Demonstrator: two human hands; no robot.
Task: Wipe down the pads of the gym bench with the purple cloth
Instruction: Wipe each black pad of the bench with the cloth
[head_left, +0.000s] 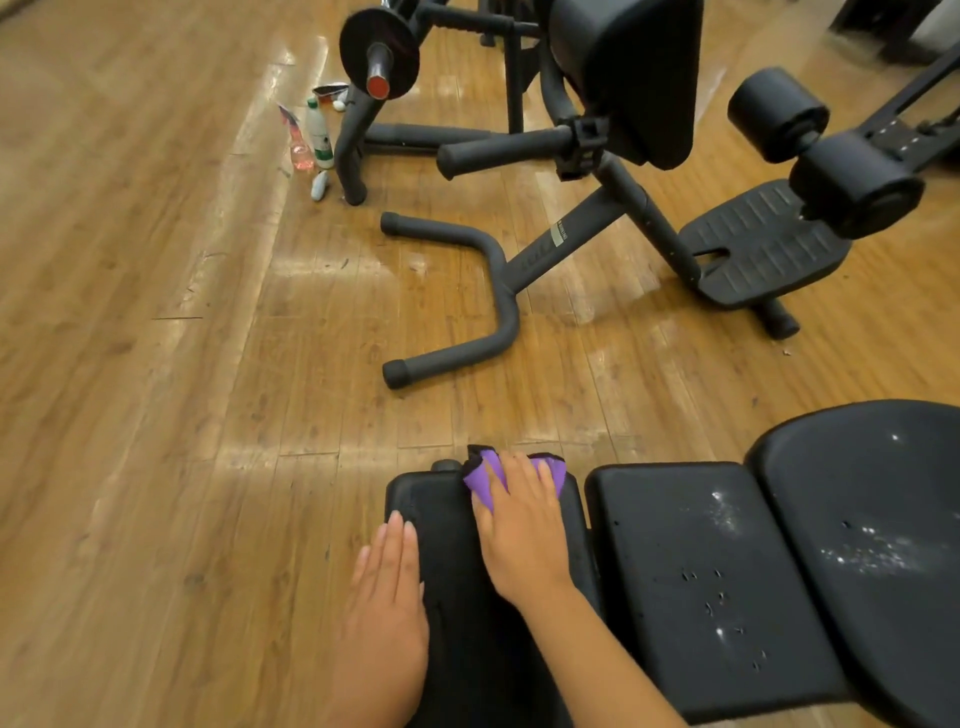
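The gym bench (701, 571) shows three black pads in a row; bare wood floor (156, 364) lies open beyond its far and left edges. The purple cloth (485, 480) sits at the far edge of the leftmost pad (447, 545). The right hand (522, 525) presses flat on the cloth, fingers extended, grasping nothing. The left hand (387, 597) rests flat along that pad's left edge, fingers straight, released. White specks, possibly spray residue, mark the other two pads. Two bottles (311, 137) stand by a weight machine (389, 67).
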